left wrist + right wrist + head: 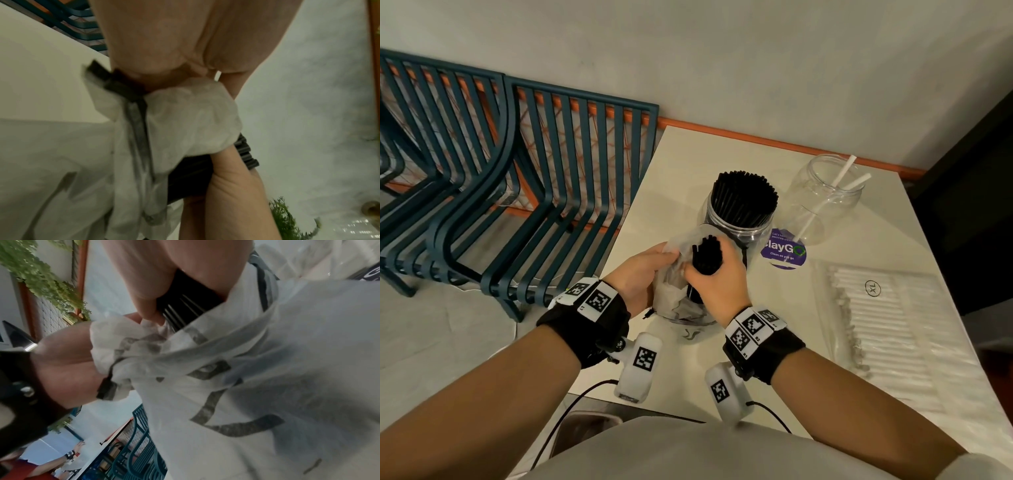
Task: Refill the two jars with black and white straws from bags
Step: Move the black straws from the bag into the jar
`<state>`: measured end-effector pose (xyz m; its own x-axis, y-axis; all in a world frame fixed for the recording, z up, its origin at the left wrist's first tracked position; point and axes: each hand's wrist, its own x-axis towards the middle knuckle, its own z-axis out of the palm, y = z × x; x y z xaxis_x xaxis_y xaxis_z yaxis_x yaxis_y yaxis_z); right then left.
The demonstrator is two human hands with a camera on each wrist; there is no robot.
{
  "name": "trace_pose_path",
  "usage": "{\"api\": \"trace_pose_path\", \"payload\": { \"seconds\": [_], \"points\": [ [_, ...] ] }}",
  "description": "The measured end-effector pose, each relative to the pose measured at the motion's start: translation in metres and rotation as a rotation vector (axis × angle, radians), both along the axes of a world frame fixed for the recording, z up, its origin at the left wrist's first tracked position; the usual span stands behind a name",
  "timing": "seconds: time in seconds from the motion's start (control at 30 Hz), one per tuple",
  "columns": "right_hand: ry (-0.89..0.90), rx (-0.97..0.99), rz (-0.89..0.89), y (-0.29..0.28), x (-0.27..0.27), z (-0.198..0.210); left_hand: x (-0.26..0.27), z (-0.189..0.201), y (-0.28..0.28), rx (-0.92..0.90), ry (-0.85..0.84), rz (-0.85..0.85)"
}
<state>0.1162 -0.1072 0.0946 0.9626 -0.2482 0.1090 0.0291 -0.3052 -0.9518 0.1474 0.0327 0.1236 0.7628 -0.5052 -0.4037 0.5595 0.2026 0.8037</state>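
Note:
My right hand (714, 279) grips a bundle of black straws (707, 255) whose tips stick up out of a crumpled translucent bag (678, 294). My left hand (643, 274) pinches the bag's gathered plastic (191, 116) beside the bundle. Just behind my hands stands a clear jar (736, 222) packed with black straws (744, 197). To its right is a second clear jar (825, 195) holding two white straws (839, 181). In the right wrist view the black straws (185, 303) run between my fingers and the bag (257, 369).
A flat clear bag of white straws (887, 325) lies on the white table (681, 164) at the right. A purple round sticker (784, 250) is on the table by the jars. Blue slatted chairs (517, 171) stand to the left of the table.

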Motion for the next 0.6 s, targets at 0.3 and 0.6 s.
{"api": "trace_pose_path", "payload": {
  "seconds": [0.3, 0.6],
  "points": [
    [-0.068, 0.107, -0.05, -0.02, -0.001, 0.008, 0.005, 0.002, -0.002, 0.113, -0.033, 0.161],
    [-0.216, 0.13, -0.062, -0.05, -0.008, 0.009, 0.011, -0.007, 0.009, 0.306, -0.166, 0.322]
  ]
}}
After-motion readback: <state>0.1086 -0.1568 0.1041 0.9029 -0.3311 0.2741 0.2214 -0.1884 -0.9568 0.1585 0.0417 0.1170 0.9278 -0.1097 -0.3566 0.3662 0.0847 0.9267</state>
